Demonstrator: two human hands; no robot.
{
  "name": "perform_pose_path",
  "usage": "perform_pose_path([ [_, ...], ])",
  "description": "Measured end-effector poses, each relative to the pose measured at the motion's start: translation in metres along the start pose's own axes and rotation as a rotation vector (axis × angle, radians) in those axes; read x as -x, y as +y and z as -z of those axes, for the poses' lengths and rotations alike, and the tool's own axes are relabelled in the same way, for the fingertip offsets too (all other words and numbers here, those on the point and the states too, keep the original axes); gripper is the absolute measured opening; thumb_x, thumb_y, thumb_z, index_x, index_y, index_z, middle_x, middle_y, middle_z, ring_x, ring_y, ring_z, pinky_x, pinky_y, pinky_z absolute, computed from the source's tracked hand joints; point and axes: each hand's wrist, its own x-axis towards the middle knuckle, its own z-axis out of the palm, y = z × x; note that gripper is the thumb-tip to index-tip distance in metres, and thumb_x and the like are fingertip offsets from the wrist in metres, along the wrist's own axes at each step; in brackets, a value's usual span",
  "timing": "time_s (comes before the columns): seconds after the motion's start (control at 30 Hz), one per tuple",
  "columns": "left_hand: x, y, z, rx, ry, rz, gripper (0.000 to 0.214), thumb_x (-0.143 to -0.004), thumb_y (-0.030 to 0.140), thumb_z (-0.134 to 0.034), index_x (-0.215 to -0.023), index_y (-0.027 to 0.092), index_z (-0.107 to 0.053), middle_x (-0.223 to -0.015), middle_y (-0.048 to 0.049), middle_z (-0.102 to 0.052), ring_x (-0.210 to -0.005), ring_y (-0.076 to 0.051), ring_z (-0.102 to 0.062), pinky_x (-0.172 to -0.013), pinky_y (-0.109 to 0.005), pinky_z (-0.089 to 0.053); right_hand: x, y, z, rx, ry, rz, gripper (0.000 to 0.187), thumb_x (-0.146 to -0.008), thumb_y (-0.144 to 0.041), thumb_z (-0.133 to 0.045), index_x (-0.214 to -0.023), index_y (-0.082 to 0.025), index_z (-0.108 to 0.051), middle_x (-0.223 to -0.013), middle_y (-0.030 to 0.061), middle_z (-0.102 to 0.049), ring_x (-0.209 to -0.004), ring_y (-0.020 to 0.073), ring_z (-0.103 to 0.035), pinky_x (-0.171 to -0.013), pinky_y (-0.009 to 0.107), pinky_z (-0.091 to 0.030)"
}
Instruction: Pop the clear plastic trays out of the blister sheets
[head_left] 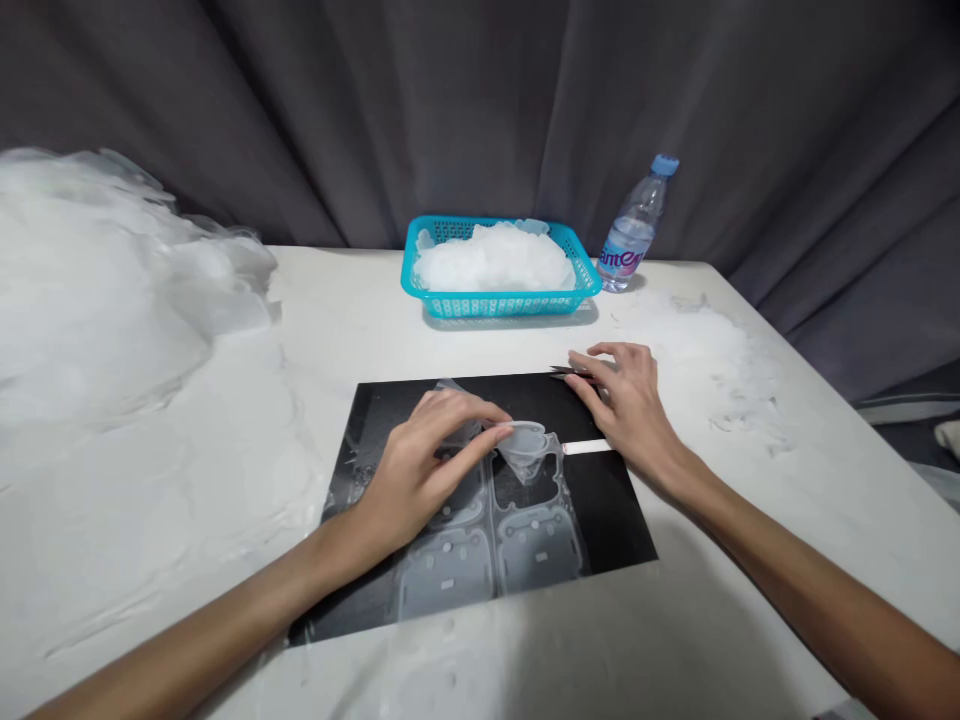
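My left hand [427, 455] pinches a thin translucent molded piece [525, 440] between thumb and fingertips, its near part folded down to a point. Below it, a clear, rubbery-looking sheet of rounded rectangular molded parts [540, 548] lies on a black mat [619, 520]; one framed opening shows bare mat. My right hand [626, 400] rests at the mat's far right edge, thumb and index finger around dark, pointed tweezers [568, 373] whose tips point left. Their rear end is hidden by the hand. A white stick [587, 447] lies on the mat beside my right wrist.
A turquoise basket [502, 305] heaped with whitish translucent pieces [495, 258] stands at the back. Right of it is a water bottle [634, 235]. A large pile of translucent sheets [97, 290] covers the table's left side. Scraps [720, 360] lie at right, before a grey curtain [465, 110].
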Motion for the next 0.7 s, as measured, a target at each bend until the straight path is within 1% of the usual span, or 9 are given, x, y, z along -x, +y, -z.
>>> perform_pose_path([
  [0.07,0.001,0.0,0.0,-0.024,0.004,-0.025,0.006,-0.1,0.019,-0.069,-0.105,0.023,-0.068,-0.098,0.0001,-0.075,-0.093,-0.017,-0.067,-0.091,-0.033,-0.049,0.001,-0.015,0.006,-0.151,-0.046,0.025,0.028,-0.104,-0.039,-0.062,-0.123,-0.022,-0.073,-0.118,0.0136,-0.067,-0.115,0.0302,-0.058,-0.103,0.052,-0.048],
  [0.17,0.003,0.0,0.0,-0.038,0.023,0.011,0.004,-0.101,0.021,-0.067,-0.105,0.023,-0.066,-0.099,-0.0009,-0.073,-0.089,-0.016,-0.066,-0.082,-0.03,-0.051,0.005,-0.038,0.014,-0.417,-0.224,0.055,0.028,-0.101,-0.038,-0.067,-0.125,-0.023,-0.069,-0.101,0.006,-0.071,-0.092,0.0199,-0.068,-0.088,0.037,-0.056],
  [0.23,0.004,0.001,-0.001,-0.041,0.037,0.068,0.003,-0.102,0.022,-0.066,-0.105,0.023,-0.065,-0.097,-0.0009,-0.072,-0.085,-0.015,-0.065,-0.076,-0.027,-0.052,0.008,-0.047,0.017,-0.471,-0.262,0.083,0.022,-0.102,-0.035,-0.067,-0.12,-0.023,-0.069,-0.094,0.0038,-0.071,-0.083,0.0173,-0.068,-0.08,0.032,-0.057],
  [0.3,0.005,0.001,-0.002,-0.043,0.055,0.105,0.004,-0.102,0.023,-0.065,-0.106,0.022,-0.063,-0.095,-0.0005,-0.07,-0.082,-0.014,-0.066,-0.074,-0.026,-0.052,0.011,-0.051,0.017,-0.467,-0.24,0.141,0.014,-0.105,-0.028,-0.062,-0.114,-0.022,-0.071,-0.095,0.0045,-0.073,-0.085,0.0171,-0.069,-0.079,0.031,-0.056],
  [0.33,0.005,0.002,-0.002,-0.047,0.052,0.101,0.005,-0.102,0.023,-0.065,-0.107,0.022,-0.063,-0.095,-0.0006,-0.07,-0.082,-0.014,-0.066,-0.074,-0.026,-0.053,0.012,-0.052,0.016,-0.46,-0.221,0.177,0.014,-0.106,-0.025,-0.059,-0.113,-0.022,-0.071,-0.096,0.0052,-0.074,-0.087,0.0174,-0.07,-0.08,0.031,-0.057],
  [0.43,0.006,0.001,-0.002,-0.113,-0.015,-0.011,0.018,-0.103,0.025,-0.065,-0.121,0.024,-0.066,-0.099,-0.0026,-0.068,-0.088,-0.017,-0.066,-0.079,-0.029,-0.055,0.015,-0.053,0.013,-0.398,-0.172,0.298,0.018,-0.107,-0.019,-0.055,-0.119,-0.02,-0.068,-0.103,0.0076,-0.077,-0.092,0.0193,-0.073,-0.084,0.034,-0.059],
  [0.5,0.006,0.0,-0.001,-0.18,-0.058,-0.093,0.024,-0.104,0.026,-0.064,-0.127,0.027,-0.068,-0.1,-0.0036,-0.067,-0.091,-0.018,-0.066,-0.082,-0.031,-0.055,0.018,-0.053,0.012,-0.323,-0.154,0.378,0.02,-0.107,-0.018,-0.054,-0.123,-0.019,-0.067,-0.105,0.0088,-0.078,-0.091,0.0201,-0.075,-0.082,0.034,-0.06],
  [0.57,0.007,-0.001,-0.001,-0.221,-0.06,-0.126,0.021,-0.105,0.024,-0.062,-0.124,0.027,-0.07,-0.1,-0.0039,-0.067,-0.092,-0.018,-0.067,-0.082,-0.031,-0.055,0.02,-0.055,0.011,-0.252,-0.153,0.425,0.019,-0.107,-0.018,-0.054,-0.121,-0.018,-0.066,-0.105,0.009,-0.079,-0.087,0.0199,-0.076,-0.078,0.033,-0.06],
  [0.7,0.006,0.0,0.0,-0.214,-0.077,-0.142,0.014,-0.105,0.02,-0.062,-0.116,0.023,-0.07,-0.105,-0.0051,-0.069,-0.096,-0.018,-0.068,-0.085,-0.031,-0.055,0.02,-0.058,0.012,-0.176,-0.177,0.441,0.014,-0.107,-0.018,-0.053,-0.112,-0.017,-0.066,-0.099,0.0081,-0.078,-0.083,0.0186,-0.074,-0.074,0.031,-0.057],
])
